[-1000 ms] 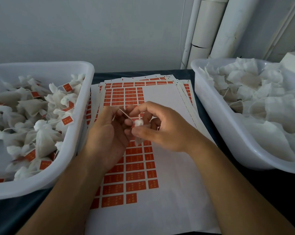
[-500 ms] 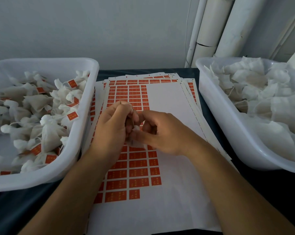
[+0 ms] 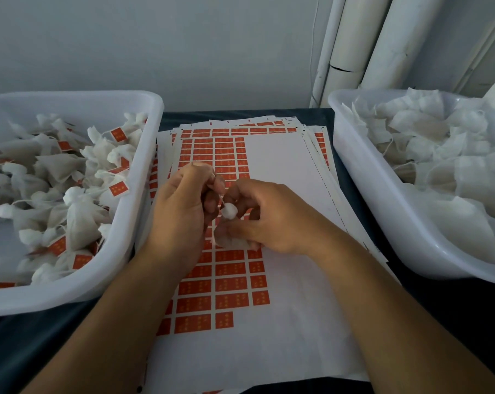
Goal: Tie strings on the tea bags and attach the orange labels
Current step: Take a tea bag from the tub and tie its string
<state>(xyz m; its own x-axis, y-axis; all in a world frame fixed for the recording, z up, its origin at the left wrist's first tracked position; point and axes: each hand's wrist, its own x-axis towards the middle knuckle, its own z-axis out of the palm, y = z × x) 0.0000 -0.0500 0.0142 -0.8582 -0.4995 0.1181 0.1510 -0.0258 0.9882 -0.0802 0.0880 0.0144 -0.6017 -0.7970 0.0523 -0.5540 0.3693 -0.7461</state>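
The small white mesh tea bag (image 3: 230,231) sits between my hands above the sheets, its gathered neck puffed into a little white tuft that shows clear of my fingers. Half a second ago that tuft was buried between my knuckles; now my hands have drawn slightly apart and the thin white string (image 3: 221,201) runs taut from the tuft up into my left hand (image 3: 183,211). I judge the knot is being cinched, so the tying step on this bag is nearly finished and the label comes next.

My left hand is curled, pinching the string's end. My right hand (image 3: 264,220) is curled round the tea bag, thumb and fingertips clamped just below the tuft, the bag's body poking out beneath.

Under them lies the white backing sheet of orange rectangular labels (image 3: 229,285), partly used. The white plastic tub (image 3: 144,194) on my left holds finished, labelled bags; the white plastic tub of loose untied bags (image 3: 363,200) stands on my right.
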